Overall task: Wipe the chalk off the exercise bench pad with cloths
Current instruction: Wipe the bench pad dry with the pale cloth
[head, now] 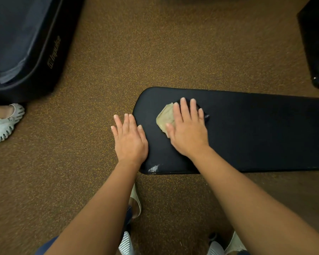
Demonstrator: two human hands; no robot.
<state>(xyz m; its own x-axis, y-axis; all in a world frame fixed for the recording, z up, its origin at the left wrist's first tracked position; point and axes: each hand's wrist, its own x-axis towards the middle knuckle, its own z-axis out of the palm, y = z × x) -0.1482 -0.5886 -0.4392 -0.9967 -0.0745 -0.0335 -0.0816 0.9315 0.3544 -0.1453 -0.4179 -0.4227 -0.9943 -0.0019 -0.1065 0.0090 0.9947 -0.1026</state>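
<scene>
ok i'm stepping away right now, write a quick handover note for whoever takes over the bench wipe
Left hand: flat, fingers straight, resting on the end edge of the bench pad.
Right hand: flat, pressing the tan cloth onto the pad near that end; a dark cloth peeks out by the fingers.
Done: the pad's top looks free of chalk.
Left: the white chalk smear at the near corner, not yet wiped.

Warm, fairly dim indoor light falls evenly from above. The left hand (130, 138) and right hand (189, 133) cast only faint, soft shadows on the black desk (256, 129), whose near edge carries a thin sheen. Wide-angle distortion bends the frame's edges, and the speckled floor (155, 52) smears softly toward the corners.
</scene>
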